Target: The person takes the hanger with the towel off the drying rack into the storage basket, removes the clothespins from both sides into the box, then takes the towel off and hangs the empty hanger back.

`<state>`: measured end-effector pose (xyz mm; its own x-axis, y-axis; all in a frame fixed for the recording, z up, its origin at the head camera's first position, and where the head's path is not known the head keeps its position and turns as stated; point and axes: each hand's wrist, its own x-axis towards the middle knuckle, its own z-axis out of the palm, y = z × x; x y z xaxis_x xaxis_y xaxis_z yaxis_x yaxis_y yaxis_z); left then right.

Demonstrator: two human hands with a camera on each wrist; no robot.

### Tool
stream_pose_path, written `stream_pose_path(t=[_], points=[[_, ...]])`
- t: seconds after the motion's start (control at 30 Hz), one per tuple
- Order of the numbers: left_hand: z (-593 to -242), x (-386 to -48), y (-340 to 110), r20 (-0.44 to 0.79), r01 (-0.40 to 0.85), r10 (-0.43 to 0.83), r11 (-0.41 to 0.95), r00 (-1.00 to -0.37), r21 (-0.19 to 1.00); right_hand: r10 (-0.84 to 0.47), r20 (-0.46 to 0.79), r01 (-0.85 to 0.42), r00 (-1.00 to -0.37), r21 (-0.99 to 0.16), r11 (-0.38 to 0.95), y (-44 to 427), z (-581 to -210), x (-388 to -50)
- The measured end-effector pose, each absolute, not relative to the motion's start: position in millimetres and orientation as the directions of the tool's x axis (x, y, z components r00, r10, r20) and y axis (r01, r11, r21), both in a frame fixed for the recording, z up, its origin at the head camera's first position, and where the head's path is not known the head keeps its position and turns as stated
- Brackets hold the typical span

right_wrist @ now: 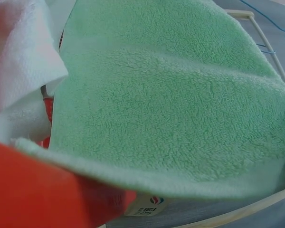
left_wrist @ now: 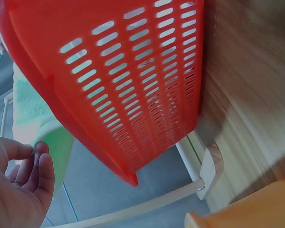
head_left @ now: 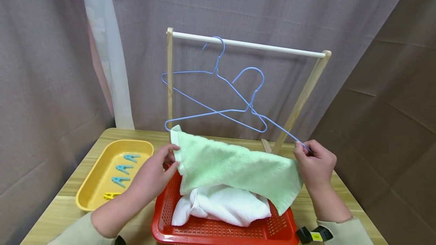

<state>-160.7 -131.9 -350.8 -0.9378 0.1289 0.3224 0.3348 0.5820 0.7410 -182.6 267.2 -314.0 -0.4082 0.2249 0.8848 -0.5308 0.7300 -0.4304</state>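
Note:
A pale green towel (head_left: 235, 165) is draped along the lower part of a blue wire hanger (head_left: 204, 115), above a red basket (head_left: 225, 231). My left hand (head_left: 153, 171) pinches the towel's white-banded left edge; the left wrist view also shows thumb and fingertips on the green cloth (left_wrist: 61, 147). At the other end, my right hand (head_left: 317, 163) grips the hanger's right corner, close against the towel. Whether it also holds cloth cannot be told. Green terry cloth (right_wrist: 171, 109) fills most of the right wrist view, where that hand is hidden.
A second blue hanger (head_left: 190, 72) hangs from the white rod (head_left: 272, 47) of a wooden rack (head_left: 299, 105). Inside the basket lies a white towel (head_left: 228, 205). To the left, a yellow tray (head_left: 97, 165) contains several blue clothespins (head_left: 124, 168) and a yellow clothespin (head_left: 110, 196).

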Motion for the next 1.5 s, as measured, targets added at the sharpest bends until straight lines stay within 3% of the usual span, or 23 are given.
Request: stream_pose_path(t=[1.5], points=[[-362,-147,-130,0.282,0.365,0.232,0.606,-0.931,0.707,0.213,0.899,-0.523,-0.382,-0.400,0.752,262,-311,-187]])
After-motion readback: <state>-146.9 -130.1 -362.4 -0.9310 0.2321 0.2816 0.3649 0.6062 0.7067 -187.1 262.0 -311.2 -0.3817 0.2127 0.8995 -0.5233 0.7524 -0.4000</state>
